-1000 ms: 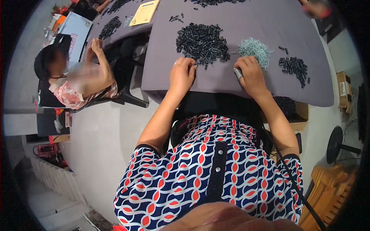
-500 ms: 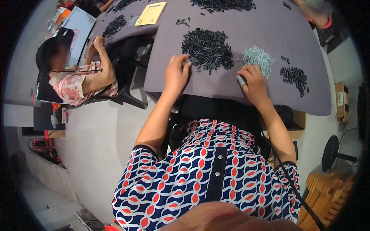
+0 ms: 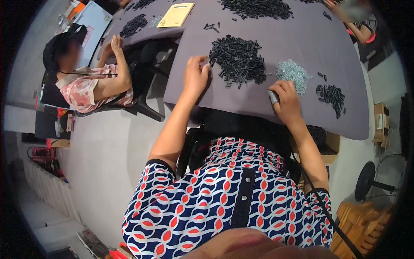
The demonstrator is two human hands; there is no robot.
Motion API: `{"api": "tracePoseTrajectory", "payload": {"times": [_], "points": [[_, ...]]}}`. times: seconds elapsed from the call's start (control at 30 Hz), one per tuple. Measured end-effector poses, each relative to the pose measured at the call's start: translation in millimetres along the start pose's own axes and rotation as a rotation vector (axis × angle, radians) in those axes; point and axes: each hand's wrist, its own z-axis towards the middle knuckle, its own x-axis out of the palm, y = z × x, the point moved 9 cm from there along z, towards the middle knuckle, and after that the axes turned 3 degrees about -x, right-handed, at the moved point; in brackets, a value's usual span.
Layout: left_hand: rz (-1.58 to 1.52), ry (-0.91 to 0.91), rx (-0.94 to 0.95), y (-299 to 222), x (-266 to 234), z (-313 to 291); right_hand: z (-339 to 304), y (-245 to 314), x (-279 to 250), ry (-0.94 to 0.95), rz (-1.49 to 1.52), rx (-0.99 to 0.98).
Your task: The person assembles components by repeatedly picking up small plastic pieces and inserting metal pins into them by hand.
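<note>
At the left edge of a pile of small black cylindrical pieces (image 3: 238, 60) is my left hand (image 3: 196, 75), its fingers bent and thumb drawn close to the index finger. Whatever lies between those fingertips is too small to make out. My right hand (image 3: 287, 100) rests on the cloth at the near edge of a pile of small silvery screw-like pieces (image 3: 293, 74). Its fingers curl downward and a grey wrap covers the thumb. Anything in its grip is hidden. A smaller heap of black pieces (image 3: 330, 97) lies to its right.
A grey cloth covers the table (image 3: 254, 101). Farther off are a large black pile (image 3: 258, 7), a few loose pieces (image 3: 211, 27) and a yellow booklet (image 3: 176, 15). One co-worker (image 3: 92, 82) sits at the left, another (image 3: 362, 28) at the far right. A black fan (image 3: 365, 179) stands right.
My left hand has moved forward and slightly away from the black pile's left side. My right hand stays by the silvery pile. The whole view has shifted a little.
</note>
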Motion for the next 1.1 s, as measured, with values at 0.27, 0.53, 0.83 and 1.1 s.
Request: {"api": "tracePoseTrajectory", "payload": {"times": [0.27,0.53,0.83,1.1], "points": [[0.121,0.183,0.052,8,28,21,0,2,2,0.05,0.019,0.059],[0.036,0.223,0.078,-19,21,-9,2,4,0,0.027,0.011,0.034],[0.092,0.378,0.056,-41,25,-30,0,1,4,0.024,-0.015,0.015],[0.086,0.25,0.047,-44,38,-33,3,4,4,0.021,-0.023,0.021]]}}
